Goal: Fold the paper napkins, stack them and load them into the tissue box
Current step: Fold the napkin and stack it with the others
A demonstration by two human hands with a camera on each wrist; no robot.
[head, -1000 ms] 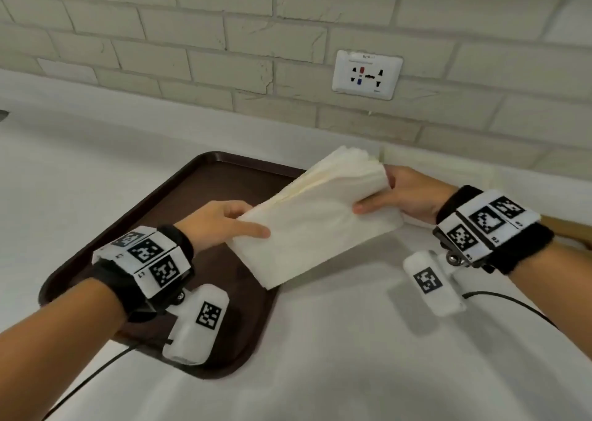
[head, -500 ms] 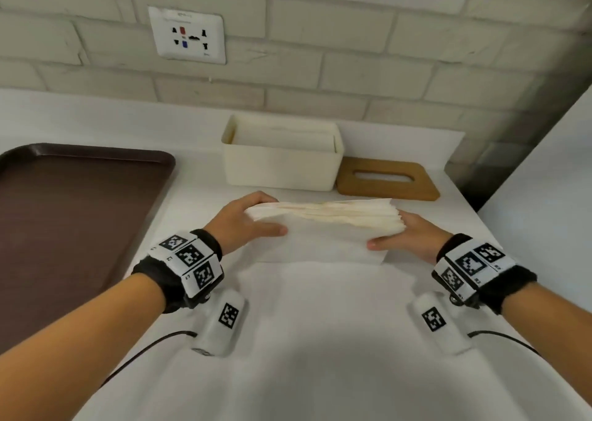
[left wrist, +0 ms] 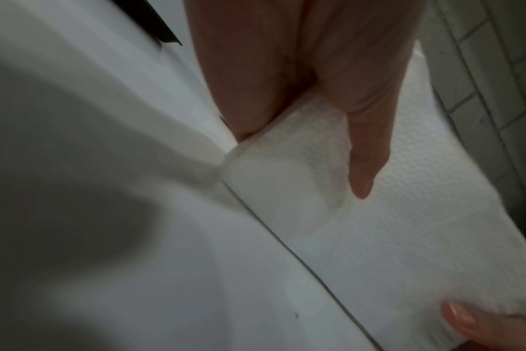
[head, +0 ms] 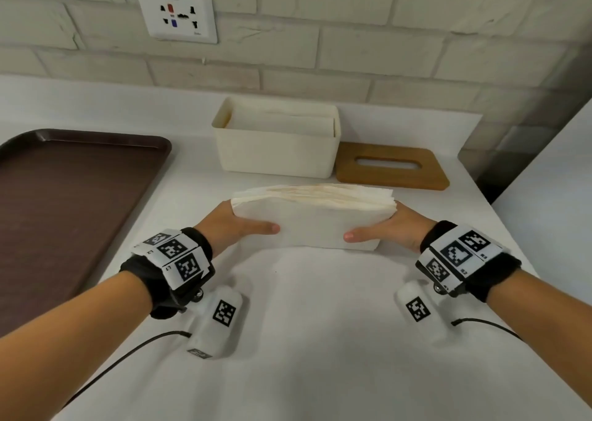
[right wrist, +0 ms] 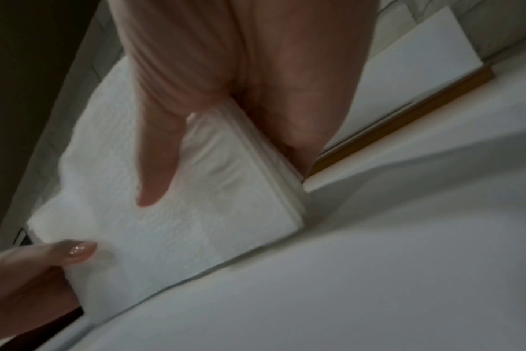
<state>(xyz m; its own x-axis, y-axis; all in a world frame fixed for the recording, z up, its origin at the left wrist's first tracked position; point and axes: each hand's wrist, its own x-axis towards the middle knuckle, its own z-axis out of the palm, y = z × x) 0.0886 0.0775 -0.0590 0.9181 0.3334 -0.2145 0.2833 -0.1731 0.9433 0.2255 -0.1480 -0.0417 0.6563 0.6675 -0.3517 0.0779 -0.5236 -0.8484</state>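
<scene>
A thick stack of folded white paper napkins (head: 312,217) stands on its long edge on the white counter, its layered top edge up. My left hand (head: 238,226) grips its left end and my right hand (head: 381,230) grips its right end, thumbs on the near face, fingers hidden behind. The wrist views show the same napkin stack (left wrist: 361,213) (right wrist: 177,201) pinched between thumb and fingers. Behind it stands the cream tissue box (head: 275,156), open on top, with folded napkins inside. Its wooden slotted lid (head: 392,166) lies flat to the box's right.
A dark brown tray (head: 73,202) lies on the counter to the left. A brick wall with a socket plate (head: 177,12) runs along the back. A white vertical panel (head: 551,180) bounds the counter at the right.
Both hands carried the napkin stack off the brown tray to the right and stood it on edge on the counter in front of the tissue box. The view swung right with them.
</scene>
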